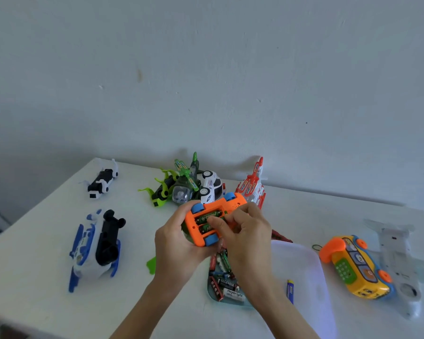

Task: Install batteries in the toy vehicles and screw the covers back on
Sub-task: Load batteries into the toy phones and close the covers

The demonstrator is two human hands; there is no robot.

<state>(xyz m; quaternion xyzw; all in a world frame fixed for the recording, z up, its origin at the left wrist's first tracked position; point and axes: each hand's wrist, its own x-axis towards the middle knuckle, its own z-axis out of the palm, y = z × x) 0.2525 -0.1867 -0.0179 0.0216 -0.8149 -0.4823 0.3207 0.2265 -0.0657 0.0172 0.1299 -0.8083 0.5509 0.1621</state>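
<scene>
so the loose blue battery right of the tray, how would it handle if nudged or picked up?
The blue battery is a bare cylinder lying flat on the table, so a sideways nudge would probably roll it. It looks rigid and smooth, likely a bit slippery to pinch, and probably dense for its size.

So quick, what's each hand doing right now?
Left hand: grips the upturned orange toy car.
Right hand: fingers curled, pressing a battery into the car's open compartment.
</scene>
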